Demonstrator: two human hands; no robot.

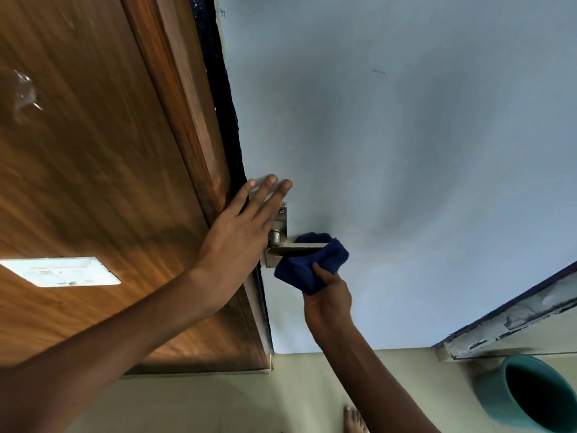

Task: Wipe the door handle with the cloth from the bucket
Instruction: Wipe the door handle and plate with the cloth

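Note:
A silver lever door handle on a metal plate sticks out from the pale blue door. My right hand grips a dark blue cloth that is wrapped around the outer end of the lever. My left hand lies flat with fingers spread against the door's edge, just left of the handle plate. A teal bucket stands on the floor at the lower right, its inside dark.
A brown wooden panel with a white switch plate fills the left. A worn, peeling ledge runs along the right above the bucket. My bare foot shows on the beige floor.

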